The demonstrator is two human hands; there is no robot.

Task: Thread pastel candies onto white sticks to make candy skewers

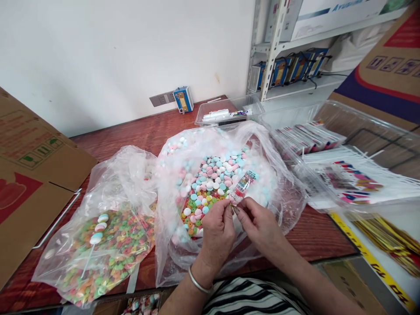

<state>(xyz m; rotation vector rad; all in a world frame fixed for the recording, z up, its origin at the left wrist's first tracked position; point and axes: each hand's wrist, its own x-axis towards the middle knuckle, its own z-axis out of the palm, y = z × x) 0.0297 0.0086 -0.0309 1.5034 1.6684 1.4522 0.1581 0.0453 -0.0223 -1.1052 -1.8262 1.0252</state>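
My left hand (218, 229) and my right hand (260, 225) meet fingertip to fingertip over an open clear plastic bag (169, 262). Both are closed in a pinch at the gathered lower end of a small printed candy packet (244, 186). A tiny gold-coloured strip, perhaps a twist tie, shows between the fingertips. Behind and beneath the packet lie many pink, white and blue button-shaped candies (215, 173), with coloured ring candies (190, 214) among them. To the left, another clear bag (126, 164) holds ring candies, and a lollipop of stacked candies (96, 238) rests on it.
A cardboard box (36, 157) stands at the left. To the right, a clear bin (364, 120) holds printed packets and white sticks, with gold strips (387, 236) nearer me. A shallow clear tray (201, 116) and a blue device (183, 99) sit by the wall; shelving (274, 52) rises behind.
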